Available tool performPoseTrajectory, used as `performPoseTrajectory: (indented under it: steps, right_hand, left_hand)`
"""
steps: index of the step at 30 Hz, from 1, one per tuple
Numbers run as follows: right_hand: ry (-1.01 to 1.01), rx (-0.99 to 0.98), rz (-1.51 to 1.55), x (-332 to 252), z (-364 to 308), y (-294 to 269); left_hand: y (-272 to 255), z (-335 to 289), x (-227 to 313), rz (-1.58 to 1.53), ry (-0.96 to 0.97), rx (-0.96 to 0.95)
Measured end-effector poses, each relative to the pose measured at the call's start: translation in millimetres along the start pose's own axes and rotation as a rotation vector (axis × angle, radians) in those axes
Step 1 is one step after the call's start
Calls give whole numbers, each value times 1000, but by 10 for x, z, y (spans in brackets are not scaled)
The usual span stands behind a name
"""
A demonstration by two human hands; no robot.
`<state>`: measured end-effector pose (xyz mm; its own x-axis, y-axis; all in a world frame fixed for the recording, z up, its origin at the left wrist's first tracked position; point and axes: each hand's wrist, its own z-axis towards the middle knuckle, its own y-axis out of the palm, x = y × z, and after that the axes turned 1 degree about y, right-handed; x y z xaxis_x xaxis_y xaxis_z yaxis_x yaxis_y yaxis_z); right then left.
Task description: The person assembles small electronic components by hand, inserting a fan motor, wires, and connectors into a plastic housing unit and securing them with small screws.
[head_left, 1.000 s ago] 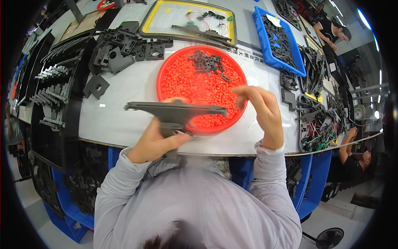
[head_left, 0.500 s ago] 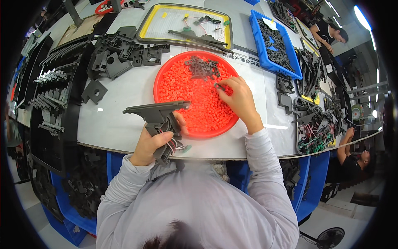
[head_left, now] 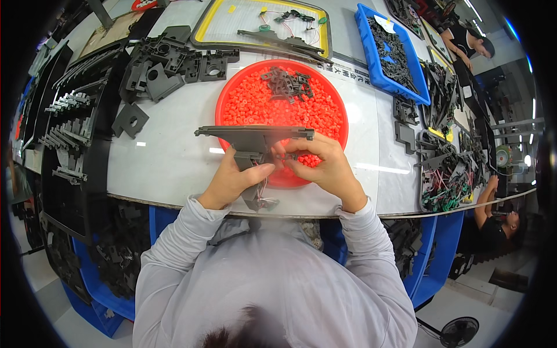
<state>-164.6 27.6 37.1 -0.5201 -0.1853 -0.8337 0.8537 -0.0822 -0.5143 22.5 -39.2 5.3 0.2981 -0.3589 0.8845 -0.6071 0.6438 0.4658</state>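
Near edge of the white table (head_left: 168, 156): both of my hands now meet over it, just above the near rim of the red tray (head_left: 243, 104).
Table layout: black plastic housings (head_left: 168, 69) lie toward the far left corner, a yellow-rimmed tray (head_left: 200, 26) sits at the far edge, and a blue bin (head_left: 400, 58) of dark parts stands at the far right.
Red tray: round, full of red pellets, with a small heap of dark clips (head_left: 287, 84) on its far side; it lies flat at the middle of the table.
Grey moulded part (head_left: 252, 134): a long bar with a stem below, level with the table's near edge; half a second ago it hung tilted to the left of the tray, and it has since swung across to the tray's near rim.
Left hand (head_left: 235, 180): closed around the stem from below, thumb across it.
Right hand (head_left: 325, 165): half a second ago it reached into the clip heap; now it is back, fingertips pinched narrow against the part's underside. Whether a clip sits between them I cannot tell.
Wires (head_left: 264, 200): thin coloured leads dangle from the stem's foot.
Reading: I judge the pick is over and fitting has begun.
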Motion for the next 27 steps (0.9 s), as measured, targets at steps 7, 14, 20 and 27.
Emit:
performPoseTrajectory:
  steps: [7,14,20,27]
  right_hand:
    - [188,-9,387,119,-51,95]
    - [224,161,425,98,-115,12]
    - [169,174,437,59,-112,41]
    - [72,218,388,56,-119,113]
  left_hand:
    - [6,-13,-36,21,126,-35]
    - [54,-31,55,151,133,6]
    - [60,-41,56,179,123,25]
    - [66,-47,55,189,111,27]
